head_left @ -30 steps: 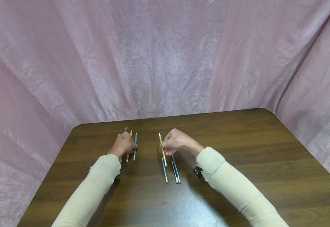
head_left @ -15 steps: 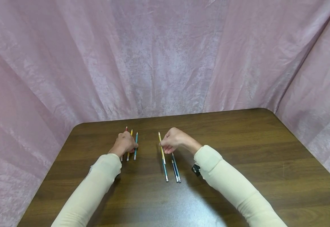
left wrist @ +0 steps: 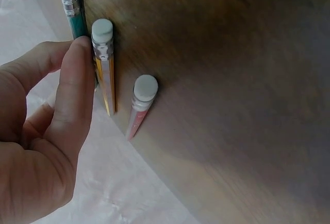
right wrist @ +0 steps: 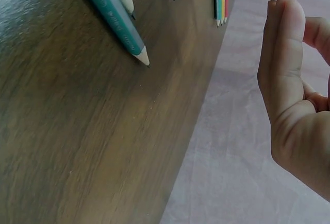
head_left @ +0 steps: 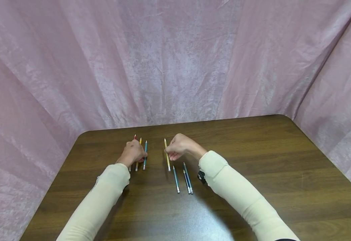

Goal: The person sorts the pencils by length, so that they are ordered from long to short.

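Observation:
My left hand [head_left: 132,152] is over the left row of pencils, its thumb and finger pinching the teal pencil [head_left: 145,164]. Beside that lie a yellow pencil [left wrist: 105,77] and a red pencil [left wrist: 138,116], erasers toward me, partly covered by the hand in the head view. With thumb and fingertips, my right hand [head_left: 178,147] holds another yellow pencil [head_left: 167,162], tip pointing away. Below the right hand rest a teal pencil [head_left: 176,179], a dark blue pencil [head_left: 187,182] and a second teal pencil [right wrist: 116,20]; the last two lie close together.
The brown wooden table [head_left: 248,144] has rounded far corners. A pink velvety curtain [head_left: 175,60] hangs behind it and along both sides. Light glares on the table's near middle.
My right hand has carried its yellow pencil left, away from above the blue and teal pencils, toward the left row. The left hand has stayed nearly still.

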Available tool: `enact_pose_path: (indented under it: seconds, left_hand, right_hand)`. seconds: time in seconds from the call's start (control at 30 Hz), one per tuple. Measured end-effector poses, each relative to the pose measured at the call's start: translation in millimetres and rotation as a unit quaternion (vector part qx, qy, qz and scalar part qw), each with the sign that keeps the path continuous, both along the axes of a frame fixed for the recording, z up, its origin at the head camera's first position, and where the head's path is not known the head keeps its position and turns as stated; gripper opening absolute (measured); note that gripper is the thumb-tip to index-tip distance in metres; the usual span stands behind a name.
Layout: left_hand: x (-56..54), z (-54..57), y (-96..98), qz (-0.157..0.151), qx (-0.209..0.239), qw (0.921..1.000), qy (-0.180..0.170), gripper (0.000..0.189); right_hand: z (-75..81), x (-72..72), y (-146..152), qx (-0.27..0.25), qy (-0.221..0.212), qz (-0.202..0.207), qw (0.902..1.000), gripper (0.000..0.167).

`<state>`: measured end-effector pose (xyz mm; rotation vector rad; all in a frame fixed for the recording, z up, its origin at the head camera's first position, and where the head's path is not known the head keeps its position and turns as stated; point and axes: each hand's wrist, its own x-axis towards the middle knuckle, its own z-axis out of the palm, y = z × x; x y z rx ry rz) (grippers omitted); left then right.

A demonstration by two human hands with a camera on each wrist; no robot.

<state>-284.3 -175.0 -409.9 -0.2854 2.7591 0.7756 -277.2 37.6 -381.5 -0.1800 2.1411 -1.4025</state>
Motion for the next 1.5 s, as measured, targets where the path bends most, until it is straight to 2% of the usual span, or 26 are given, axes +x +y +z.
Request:
enact_pose_path:
  seconds: [0.4, 1.17, 1.5]
  left_hand:
    - [0.8, 0.6, -0.4, -0.018, -0.016, 0.9997, 0.009, 0.021]
    - [1.1, -2.1, -5.1, -0.037, -0.019, 0.9989, 0.019, 0.021]
    - [-0.1, -1.8, -2.5, -0.015, -0.017, 0.9997, -0.001, 0.022]
  right_hand:
    - [-2.6, -7.7, -11, -0.019, -0.014, -0.008, 0.9997, 0.013]
    - [-8.2, -12.7, -34, -0.008, -0.017, -0.034, 0.9993, 0.015]
    - [-13.0, -14.0, -46, 0.006, -0.009, -0.032, 0.9994, 0.02]
